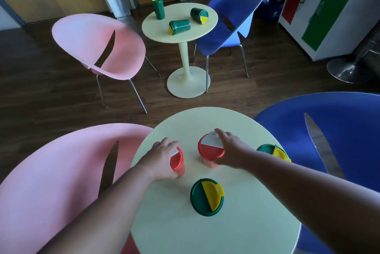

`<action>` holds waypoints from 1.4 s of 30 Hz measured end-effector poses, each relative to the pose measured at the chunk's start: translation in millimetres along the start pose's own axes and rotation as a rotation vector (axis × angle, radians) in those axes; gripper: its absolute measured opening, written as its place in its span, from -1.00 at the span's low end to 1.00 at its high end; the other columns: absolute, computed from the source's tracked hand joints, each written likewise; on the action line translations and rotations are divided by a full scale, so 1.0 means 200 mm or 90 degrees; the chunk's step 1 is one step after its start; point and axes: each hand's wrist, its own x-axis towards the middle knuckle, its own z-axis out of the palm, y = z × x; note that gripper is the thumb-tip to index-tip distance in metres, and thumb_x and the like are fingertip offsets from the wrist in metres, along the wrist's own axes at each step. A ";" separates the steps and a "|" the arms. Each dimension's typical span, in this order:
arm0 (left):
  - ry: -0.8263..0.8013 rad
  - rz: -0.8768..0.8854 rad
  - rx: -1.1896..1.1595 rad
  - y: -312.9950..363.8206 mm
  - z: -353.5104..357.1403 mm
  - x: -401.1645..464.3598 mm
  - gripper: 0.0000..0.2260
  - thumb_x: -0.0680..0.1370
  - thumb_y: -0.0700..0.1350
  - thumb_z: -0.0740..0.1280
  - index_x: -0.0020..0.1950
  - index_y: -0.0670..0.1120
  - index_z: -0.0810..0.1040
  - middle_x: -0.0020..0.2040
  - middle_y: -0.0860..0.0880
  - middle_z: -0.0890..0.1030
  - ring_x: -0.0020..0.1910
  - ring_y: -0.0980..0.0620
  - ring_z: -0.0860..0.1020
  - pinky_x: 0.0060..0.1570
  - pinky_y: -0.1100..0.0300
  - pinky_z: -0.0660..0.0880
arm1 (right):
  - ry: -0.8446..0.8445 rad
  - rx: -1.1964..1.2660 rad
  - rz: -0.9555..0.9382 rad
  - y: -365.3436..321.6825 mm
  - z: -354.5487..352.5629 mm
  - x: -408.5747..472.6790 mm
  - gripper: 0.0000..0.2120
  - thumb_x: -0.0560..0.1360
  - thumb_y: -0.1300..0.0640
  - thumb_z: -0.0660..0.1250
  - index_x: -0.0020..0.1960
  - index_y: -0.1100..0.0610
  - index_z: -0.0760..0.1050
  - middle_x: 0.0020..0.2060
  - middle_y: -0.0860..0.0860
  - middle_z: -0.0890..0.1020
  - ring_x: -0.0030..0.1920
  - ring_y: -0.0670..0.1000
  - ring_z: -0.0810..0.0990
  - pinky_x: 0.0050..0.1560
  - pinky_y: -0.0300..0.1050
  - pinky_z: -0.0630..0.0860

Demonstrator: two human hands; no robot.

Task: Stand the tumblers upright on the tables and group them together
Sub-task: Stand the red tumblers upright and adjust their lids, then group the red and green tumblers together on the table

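On the near round table [236,239] my left hand [164,156] grips a red tumbler [177,161] around its rim and side. My right hand [230,146] holds a second red tumbler [209,151] with a white lid flap; both stand upright. A green tumbler with a yellow flap [206,197] stands upright in front of them. Another green tumbler [272,151] stands behind my right forearm, partly hidden. On the far table [185,35] one green tumbler [158,8] stands upright and two lie on their sides [180,26] [199,15].
A pink chair [51,181] sits left of the near table, a blue chair [339,130] right of it. Another pink chair [96,46] and blue chair [232,19] flank the far table. Dark wood floor lies between the tables. A coloured cabinet [329,7] stands at the right.
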 end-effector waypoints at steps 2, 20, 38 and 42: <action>0.017 0.003 -0.011 0.02 0.01 0.00 -0.18 0.30 0.07 0.51 0.51 0.10 0.25 0.40 0.06 0.29 0.40 -0.06 0.29 0.29 0.05 0.42 | -0.005 0.002 0.008 -0.01 0.01 0.01 0.01 0.34 0.01 0.55 0.57 -0.04 -0.03 0.38 0.12 0.38 0.33 0.17 0.40 0.18 0.07 0.52; -0.004 0.063 -0.028 0.16 0.07 -0.02 -0.14 0.37 0.14 0.52 0.55 0.11 0.15 0.47 0.07 0.19 0.49 0.01 0.20 0.37 -0.01 0.41 | 0.000 -0.044 -0.147 -0.03 0.09 -0.29 -0.53 0.47 -0.13 0.38 0.31 -0.01 0.39 0.22 -0.07 0.49 0.20 -0.02 0.47 0.05 -0.12 0.47; 0.017 0.067 -0.087 0.15 0.11 -0.06 -0.15 0.34 0.12 0.55 0.52 0.08 0.20 0.43 0.06 0.29 0.33 0.00 0.44 0.13 0.16 0.42 | -0.080 -0.214 -0.172 0.01 0.27 -0.34 -0.19 0.24 -0.15 0.50 0.35 0.07 0.21 0.14 0.01 0.40 0.10 0.11 0.49 -0.09 0.01 0.55; 0.032 0.053 -0.097 0.19 0.12 -0.07 -0.17 0.31 0.19 0.52 0.49 0.08 0.23 0.40 0.09 0.31 0.32 0.03 0.44 0.18 0.13 0.45 | -0.080 -0.207 -0.169 0.07 0.22 -0.32 -0.10 0.24 -0.15 0.49 0.43 0.08 0.15 0.18 0.01 0.38 0.12 0.10 0.49 -0.05 0.02 0.57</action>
